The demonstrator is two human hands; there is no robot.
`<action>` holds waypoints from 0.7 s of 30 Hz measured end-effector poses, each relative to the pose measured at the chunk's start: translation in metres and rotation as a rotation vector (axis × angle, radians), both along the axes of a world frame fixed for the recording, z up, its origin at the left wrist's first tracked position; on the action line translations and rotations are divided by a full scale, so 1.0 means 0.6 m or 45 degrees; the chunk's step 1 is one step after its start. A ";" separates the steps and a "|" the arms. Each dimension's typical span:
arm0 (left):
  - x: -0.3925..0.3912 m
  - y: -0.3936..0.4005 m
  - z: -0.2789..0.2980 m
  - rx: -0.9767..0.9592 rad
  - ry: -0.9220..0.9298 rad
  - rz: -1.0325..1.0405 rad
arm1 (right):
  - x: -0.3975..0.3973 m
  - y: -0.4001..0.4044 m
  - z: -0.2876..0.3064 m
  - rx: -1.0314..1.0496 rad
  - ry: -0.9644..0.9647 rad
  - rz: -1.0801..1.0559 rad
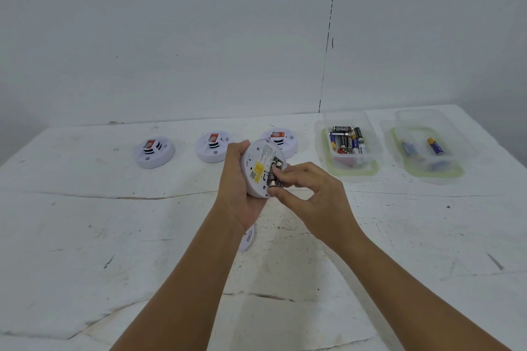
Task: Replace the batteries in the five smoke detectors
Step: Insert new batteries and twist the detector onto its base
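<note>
My left hand [238,182] grips a white smoke detector [258,165] tilted on edge above the table, its open back facing me with a yellow label and a battery bay. My right hand [309,188] pinches a dark battery [274,172] that sits in that bay. Three more white detectors stand in a row at the back: the left detector [154,152], the middle detector [212,146] and the right detector [282,138], which is partly hidden behind the one I hold. A round white cover piece [247,238] lies on the table under my left wrist.
A clear tub [346,161] with several mixed batteries stands right of the detectors. Further right a second clear tub [427,165] holds two blue and yellow batteries. A white wall rises behind the scuffed white table [114,236].
</note>
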State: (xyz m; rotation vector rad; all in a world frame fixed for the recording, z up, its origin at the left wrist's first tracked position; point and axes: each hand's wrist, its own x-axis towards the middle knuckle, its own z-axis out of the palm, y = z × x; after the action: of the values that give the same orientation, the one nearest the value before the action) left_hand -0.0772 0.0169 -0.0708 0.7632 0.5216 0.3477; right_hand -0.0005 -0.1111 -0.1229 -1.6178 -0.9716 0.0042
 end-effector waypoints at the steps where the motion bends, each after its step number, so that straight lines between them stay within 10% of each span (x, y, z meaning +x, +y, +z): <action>1: 0.001 0.000 0.000 -0.001 0.005 0.003 | 0.001 0.000 -0.001 0.001 -0.004 -0.003; 21: 0.007 -0.006 0.016 -0.053 -0.022 -0.026 | 0.006 0.001 -0.005 0.068 -0.135 -0.055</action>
State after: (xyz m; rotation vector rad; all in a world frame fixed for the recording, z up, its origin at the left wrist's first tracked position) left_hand -0.0732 0.0136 -0.0613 0.7246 0.5031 0.3233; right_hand 0.0033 -0.1105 -0.1260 -1.6020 -1.0091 -0.1371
